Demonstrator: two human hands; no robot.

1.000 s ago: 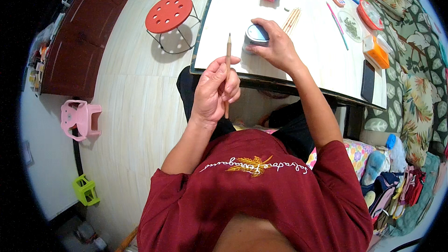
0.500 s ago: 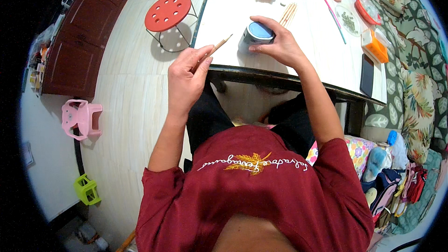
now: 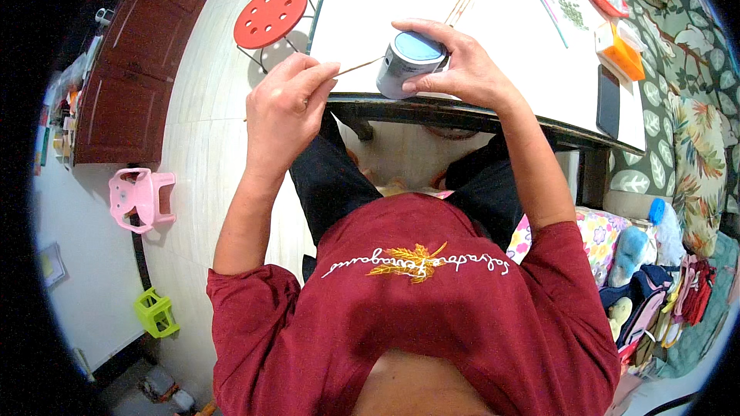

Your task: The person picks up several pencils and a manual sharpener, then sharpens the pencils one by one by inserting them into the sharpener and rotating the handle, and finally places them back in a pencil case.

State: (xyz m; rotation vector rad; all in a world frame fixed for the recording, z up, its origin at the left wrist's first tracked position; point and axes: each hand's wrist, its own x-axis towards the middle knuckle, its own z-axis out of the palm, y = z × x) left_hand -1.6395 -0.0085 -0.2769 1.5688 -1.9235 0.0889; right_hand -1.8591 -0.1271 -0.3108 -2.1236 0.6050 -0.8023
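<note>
My left hand (image 3: 285,112) is closed in a pinch on a thin, light brown wooden stick (image 3: 356,68), thumb and fingertips pressed together around it near its middle. The stick's long axis runs nearly level, climbing slightly from lower left to upper right: one end shows as a faint tip just past the back of my left hand, over the pale floor, and the other end points right, toward the small round grey tin with a blue lid (image 3: 407,63), and seems to meet the tin's side just below the lid, though I cannot tell if it truly touches.

My right hand (image 3: 462,69) is wrapped around that tin, fingers curled over the far rim and thumb underneath on the near side, so the grip is closed firmly on it. The tin is tipped, its blue lid facing up and toward me, and it hangs just above the near dark edge of the white table (image 3: 509,23).

Beyond my left grip stands a red round stool with holes in its seat (image 3: 270,15). Beyond my right grip, a few more wooden sticks (image 3: 460,5) lie on the table, pointing away from me. Well to the right of that grip sits an orange plastic box (image 3: 621,52) beside a dark flat phone (image 3: 609,100).
</note>
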